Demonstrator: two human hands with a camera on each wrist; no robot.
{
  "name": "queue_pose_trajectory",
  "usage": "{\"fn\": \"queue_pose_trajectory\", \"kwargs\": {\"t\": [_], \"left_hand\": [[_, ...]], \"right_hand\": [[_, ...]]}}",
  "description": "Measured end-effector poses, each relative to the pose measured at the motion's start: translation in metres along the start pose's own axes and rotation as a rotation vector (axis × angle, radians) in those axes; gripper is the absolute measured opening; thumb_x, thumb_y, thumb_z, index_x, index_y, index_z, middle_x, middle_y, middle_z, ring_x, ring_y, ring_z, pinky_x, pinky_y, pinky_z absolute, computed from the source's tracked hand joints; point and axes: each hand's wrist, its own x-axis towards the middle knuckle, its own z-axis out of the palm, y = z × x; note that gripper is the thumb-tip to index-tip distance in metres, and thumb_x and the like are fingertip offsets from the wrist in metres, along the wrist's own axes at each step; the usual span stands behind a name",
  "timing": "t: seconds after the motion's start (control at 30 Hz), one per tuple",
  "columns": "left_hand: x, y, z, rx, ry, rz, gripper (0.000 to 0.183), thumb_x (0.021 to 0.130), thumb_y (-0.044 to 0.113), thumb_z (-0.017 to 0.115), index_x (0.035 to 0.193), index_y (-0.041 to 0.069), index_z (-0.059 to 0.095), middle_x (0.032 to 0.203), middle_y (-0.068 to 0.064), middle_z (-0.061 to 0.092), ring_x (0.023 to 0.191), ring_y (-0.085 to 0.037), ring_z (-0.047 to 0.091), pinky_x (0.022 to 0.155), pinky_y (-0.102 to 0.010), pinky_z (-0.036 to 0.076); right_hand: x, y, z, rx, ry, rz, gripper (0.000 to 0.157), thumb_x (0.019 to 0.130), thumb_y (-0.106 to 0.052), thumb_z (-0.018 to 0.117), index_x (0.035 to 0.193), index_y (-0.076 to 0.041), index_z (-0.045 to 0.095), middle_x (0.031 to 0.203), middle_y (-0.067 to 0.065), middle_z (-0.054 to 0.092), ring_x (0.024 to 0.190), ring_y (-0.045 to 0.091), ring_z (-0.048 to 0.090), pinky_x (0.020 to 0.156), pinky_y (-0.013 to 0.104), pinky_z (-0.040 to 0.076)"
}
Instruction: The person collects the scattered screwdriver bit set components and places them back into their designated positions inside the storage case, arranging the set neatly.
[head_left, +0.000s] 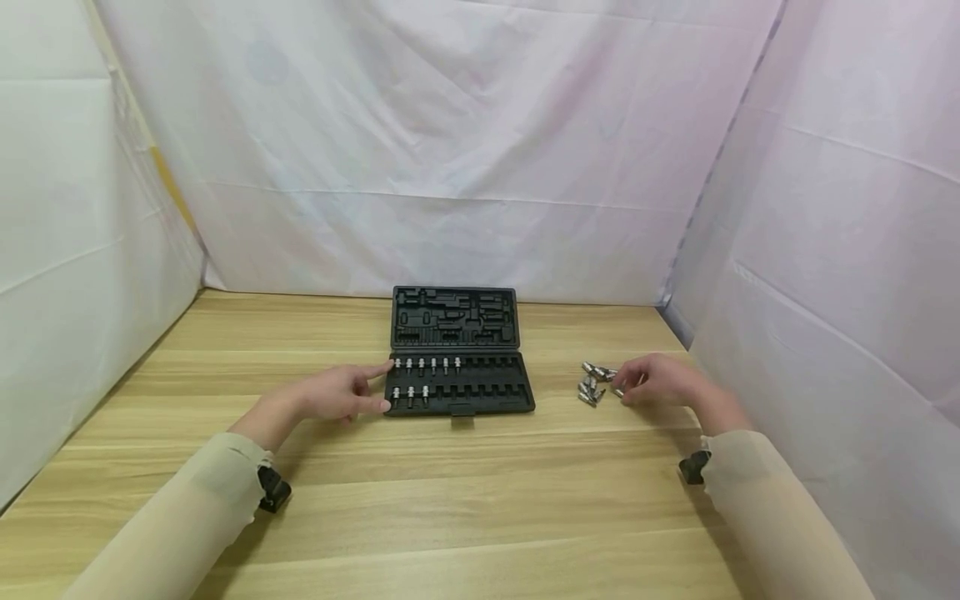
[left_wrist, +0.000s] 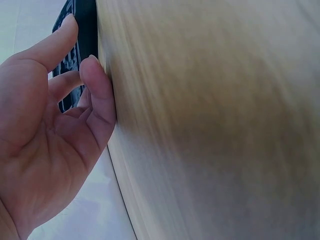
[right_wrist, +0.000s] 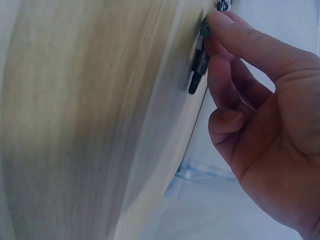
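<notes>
A black case [head_left: 461, 379] lies unfolded on the table, its moulded lid [head_left: 455, 317] leaning up behind. Silver bit sockets [head_left: 422, 364] stand in the left part of its back row, and 3 more bit sockets [head_left: 410, 393] fill the front row's left end. My left hand [head_left: 330, 393] rests its index finger and thumb against the case's left side, with the remaining fingers bent below. To the right, my right hand [head_left: 660, 382] pinches one end of a dark-tipped bit socket [right_wrist: 199, 65] between thumb and index finger, low over the table.
Several loose bit sockets [head_left: 591, 387] lie in a small heap beside my right hand. The wooden table [head_left: 465, 500] runs back to a white cloth wall [head_left: 450, 225]. More cloth closes in the left and right sides.
</notes>
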Motion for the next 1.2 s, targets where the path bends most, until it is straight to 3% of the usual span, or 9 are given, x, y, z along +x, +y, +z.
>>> {"fn": "queue_pose_trajectory", "kwargs": {"t": [0.5,0.67,1.0,1.2], "left_hand": [[-0.001,0.001,0.000,-0.006,0.003,-0.009,0.090,0.105,0.039,0.076,0.177,0.021,0.024,0.088,-0.007,0.058,0.072,-0.019,0.058,0.067,-0.035,0.055],[-0.001,0.002,0.000,-0.012,0.001,-0.009,0.090,0.105,0.039,0.076,0.177,0.021,0.024,0.089,-0.007,0.057,0.073,-0.020,0.059,0.068,-0.035,0.056],[0.000,0.000,-0.001,-0.009,-0.003,-0.011,0.090,0.105,0.038,0.075,0.177,0.021,0.024,0.088,-0.007,0.058,0.074,-0.020,0.059,0.069,-0.035,0.057],[0.000,0.001,-0.002,-0.006,-0.003,-0.015,0.090,0.105,0.038,0.075,0.177,0.021,0.024,0.090,-0.008,0.057,0.076,-0.021,0.060,0.070,-0.035,0.057]], "right_hand": [[0.002,-0.016,0.002,-0.108,-0.006,0.022,0.017,0.091,-0.006,0.084,0.105,-0.014,0.078,0.094,0.001,0.077,0.088,0.016,0.068,0.084,0.040,0.056],[0.002,-0.021,0.002,-0.120,0.004,0.020,0.019,0.089,-0.003,0.079,0.102,-0.015,0.073,0.095,0.004,0.074,0.088,0.018,0.066,0.080,0.037,0.055],[0.012,-0.034,0.007,0.095,0.098,-0.064,0.020,0.096,-0.001,0.076,0.113,-0.009,0.069,0.102,0.010,0.070,0.092,0.018,0.067,0.076,0.030,0.057],[0.026,-0.052,0.009,0.277,0.070,-0.081,0.022,0.103,-0.003,0.070,0.124,0.001,0.066,0.107,0.016,0.066,0.092,0.023,0.073,0.075,0.039,0.064]]}}
